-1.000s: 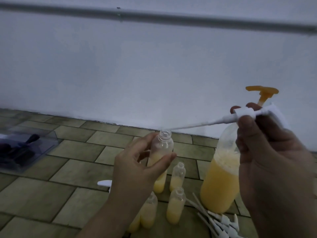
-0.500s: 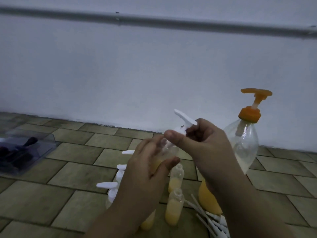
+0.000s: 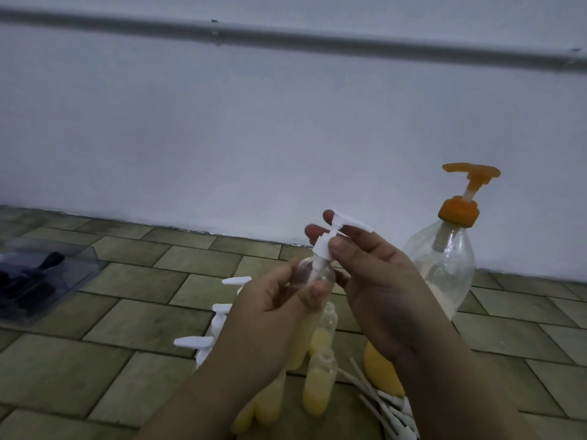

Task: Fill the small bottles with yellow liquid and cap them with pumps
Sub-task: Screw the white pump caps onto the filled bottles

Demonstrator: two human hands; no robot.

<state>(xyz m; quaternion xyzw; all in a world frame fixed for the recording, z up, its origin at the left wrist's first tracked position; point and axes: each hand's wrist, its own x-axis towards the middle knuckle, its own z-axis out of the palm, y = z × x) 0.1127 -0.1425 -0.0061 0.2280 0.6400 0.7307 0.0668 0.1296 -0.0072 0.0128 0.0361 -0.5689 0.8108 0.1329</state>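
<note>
Hands meet at the centre of the head view, raised above a floor of olive-green rectangular tiles (image 3: 133, 328) that runs back to a plain white wall (image 3: 254, 138). The left hand (image 3: 273, 315) curls its thumb and fingers round a small clear plastic bottle (image 3: 313, 287), upright, with yellow liquid in its lower part, most of it hidden behind the palm. The right hand (image 3: 374, 274) pinches a white plastic pump cap (image 3: 327, 241) between thumb and fingertips; the cap's collar sits at the bottle's mouth and its flat nozzle points up and to the right. Whether the collar is fully seated on the neck cannot be told. Below the hands, on the tiles, stand several small open bottles of yellow liquid (image 3: 317, 389), close together, and just to their left are small bottles already fitted with white pumps (image 3: 203, 342). At the lower right a heap of loose white pumps with thin tubes (image 3: 390, 411) lies on the floor. Behind the right wrist stands a large clear bottle with an orange pump (image 3: 444, 265), holding yellow liquid in its lower part. At the far left a clear plastic tray of dark items (image 3: 38, 281) rests on the floor. A grey pipe (image 3: 286, 39) runs along the wall high up.
</note>
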